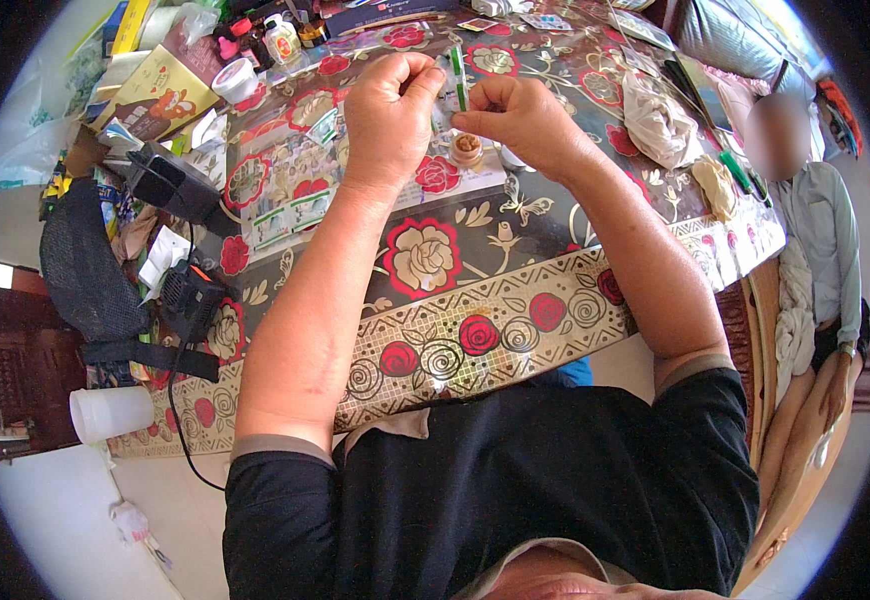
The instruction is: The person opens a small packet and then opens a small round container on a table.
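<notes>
Head view: left hand (pixel 388 110) and right hand (pixel 520 118) pinch closed on a small green-edged packet (pixel 458 82), long axis upright.

Between our hands (pixel 455 110) we saw a green-and-white strip (pixel 458 80). Beneath them lay a dark tablecloth (pixel 515 250) patterned with red roses.

Both hands are meeting over the far middle of the table (pixel 515 300), left hand (pixel 387 115) and right hand (pixel 520 118) pinching a small strip (pixel 459 78) between them. A small round jar (pixel 467 149) is sitting just below them (sachets (pixel 290 215) lying to its left). A cup (pixel 110 412) is standing off the table's near-left corner, and another person (pixel 820 240) is sitting at the right.
</notes>
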### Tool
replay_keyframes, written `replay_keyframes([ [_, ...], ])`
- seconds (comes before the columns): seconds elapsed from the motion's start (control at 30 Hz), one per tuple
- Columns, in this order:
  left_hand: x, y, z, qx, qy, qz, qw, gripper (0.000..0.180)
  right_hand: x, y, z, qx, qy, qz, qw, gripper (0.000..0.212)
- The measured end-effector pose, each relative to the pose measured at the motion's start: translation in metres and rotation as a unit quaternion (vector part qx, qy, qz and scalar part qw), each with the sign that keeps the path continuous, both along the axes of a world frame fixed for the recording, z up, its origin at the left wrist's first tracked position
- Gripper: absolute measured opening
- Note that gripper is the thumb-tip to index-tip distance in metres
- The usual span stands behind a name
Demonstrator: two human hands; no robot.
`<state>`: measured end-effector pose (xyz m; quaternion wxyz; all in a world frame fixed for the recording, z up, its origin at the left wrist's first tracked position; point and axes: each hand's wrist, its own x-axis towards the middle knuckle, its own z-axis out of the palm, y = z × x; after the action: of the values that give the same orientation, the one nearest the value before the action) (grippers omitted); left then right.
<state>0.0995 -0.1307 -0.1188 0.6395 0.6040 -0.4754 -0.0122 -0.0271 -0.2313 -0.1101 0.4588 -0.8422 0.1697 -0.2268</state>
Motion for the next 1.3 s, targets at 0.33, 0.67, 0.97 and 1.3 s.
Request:
replay_keyframes([
  [0.33, -0.007, -0.003, -0.002, 0.015, 0.052, -0.075, 0.996, 0.009, -0.001, 0.003, 0.005, 0.062, -0.018, -0.024, 0.998, 0.031],
  [0.67, -0.009, 0.003, 0.006, 0.041, 0.010, -0.031, 0.999, 0.011, 0.001, 0.002, 0.001, 0.047, -0.010, -0.015, 0.999, 0.035],
  [0.97, -0.003, 0.000, 0.001, 0.010, -0.026, -0.036, 0.999, 0.009, 0.000, 0.002, 0.000, 0.048, 0.019, 0.005, 0.999, 0.028],
  [1.3, -0.012, -0.001, 0.003, 0.042, -0.037, -0.049, 0.997, 0.010, 0.003, -0.002, -0.003, 0.061, 0.006, -0.021, 0.998, 0.035],
])
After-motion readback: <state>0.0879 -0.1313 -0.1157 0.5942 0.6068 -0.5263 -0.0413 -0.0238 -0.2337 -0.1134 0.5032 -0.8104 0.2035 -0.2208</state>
